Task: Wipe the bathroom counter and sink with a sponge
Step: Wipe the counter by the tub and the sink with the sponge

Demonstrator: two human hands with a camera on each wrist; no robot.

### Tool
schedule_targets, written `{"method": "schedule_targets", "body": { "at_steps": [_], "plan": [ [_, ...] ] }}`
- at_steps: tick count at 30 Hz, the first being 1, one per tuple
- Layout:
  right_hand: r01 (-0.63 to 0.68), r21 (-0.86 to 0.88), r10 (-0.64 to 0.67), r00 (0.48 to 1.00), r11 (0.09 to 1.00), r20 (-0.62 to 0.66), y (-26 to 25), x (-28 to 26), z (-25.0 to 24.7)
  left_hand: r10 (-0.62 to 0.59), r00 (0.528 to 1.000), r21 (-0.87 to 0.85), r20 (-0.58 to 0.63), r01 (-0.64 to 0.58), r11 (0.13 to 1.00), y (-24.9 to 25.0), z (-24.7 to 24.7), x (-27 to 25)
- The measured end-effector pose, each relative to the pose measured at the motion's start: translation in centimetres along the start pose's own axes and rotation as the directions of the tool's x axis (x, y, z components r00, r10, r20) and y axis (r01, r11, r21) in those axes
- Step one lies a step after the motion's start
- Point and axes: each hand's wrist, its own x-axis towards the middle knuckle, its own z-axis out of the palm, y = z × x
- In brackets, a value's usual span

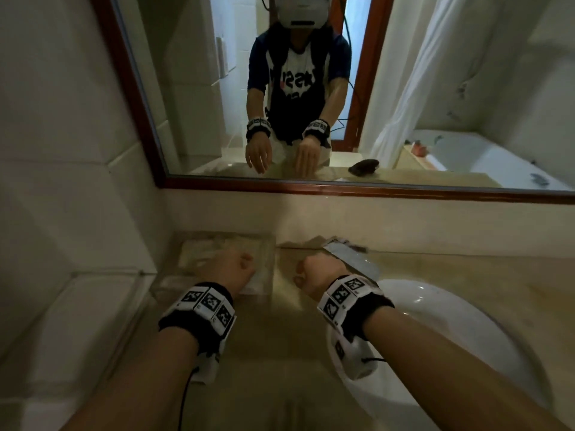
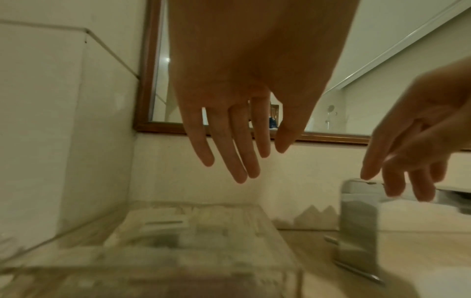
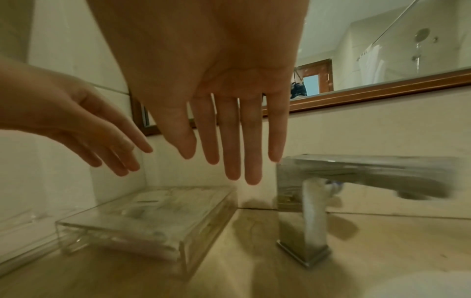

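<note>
Bathroom walls of pale tile meet a wood-framed mirror above a beige stone table. A white sink is set into the table on the right, partly under the right forearm. A chrome tap stands at its rear edge with its spout over the basin. A clear box sits on the table in the back left corner, against the side wall and near the tap but apart from it.

The left hand hangs above the box, palm down. In the left wrist view its grip is apart: the fingers are straight and slightly spread, holding nothing and clear of the box below. The right hand hovers between box and tap, palm down too. In the right wrist view its fingers are straight and parted, the grip empty, and the little fingertip is just beside the top corner of the tap. I cannot tell whether it touches. Both wrists wear black bands with white marker tiles.

The mirror shows the person facing the table with both hands stretched out low. A small dark thing lies on the reflected table, too blurred to name. A white curtain and a bathtub also show in the glass.
</note>
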Motion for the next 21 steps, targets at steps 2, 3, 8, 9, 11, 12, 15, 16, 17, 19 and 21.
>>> {"method": "schedule_targets", "body": {
  "at_steps": [2,3,8,9,11,12,15,16,17,19,21],
  "plan": [
    [0.002,0.003,-0.002,1.0,1.0,0.01,2.5,-3.2,1.2,0.024,1.0,0.033,0.002,-0.024,0.999,1.5,2.1,-2.3],
    [0.011,0.018,-0.011,1.0,1.0,0.011,3.9,-5.1,2.0,0.04,0.999,0.055,0.012,-0.04,0.998,2.3,3.2,-3.6],
    [0.05,0.039,-0.055,0.99,0.998,0.131,13.2,-15.5,7.1,0.127,0.978,0.042,0.163,-0.135,0.99,8.0,10.3,-11.0],
    [0.049,0.038,-0.055,0.983,0.998,0.173,15.2,-17.4,8.2,0.141,0.97,0.043,0.198,-0.152,0.987,9.3,12.1,-12.5],
    [0.039,0.041,-0.049,0.963,0.998,0.265,18.8,-21.0,9.8,0.173,0.944,0.058,0.281,-0.197,0.979,11.6,15.5,-14.9],
    [0.046,0.046,-0.058,0.95,0.998,0.307,20.2,-22.7,10.3,0.197,0.924,0.049,0.327,-0.225,0.973,12.7,17.2,-16.1],
    [0.13,0.042,-0.136,0.911,0.991,0.39,23.4,-26.7,12.4,0.273,0.821,-0.013,0.501,-0.309,0.951,15.9,21.3,-19.2],
    [0.154,0.046,-0.16,0.903,0.987,0.398,24.0,-27.7,13.3,0.302,0.776,-0.002,0.554,-0.361,0.932,16.9,22.5,-20.2],
    [0.161,0.07,-0.176,0.902,0.984,0.394,24.3,-28.6,14.2,0.327,0.738,0.025,0.591,-0.421,0.907,17.6,23.5,-21.0],
    [0.202,0.085,-0.219,0.906,0.976,0.362,24.8,-29.6,16.1,0.357,0.691,0.105,0.629,-0.53,0.842,18.8,25.2,-22.2],
    [0.281,0.049,-0.279,0.89,0.959,0.361,24.6,-29.8,17.2,0.353,0.669,0.162,0.655,-0.58,0.798,19.1,25.9,-22.9]
  ]
}}
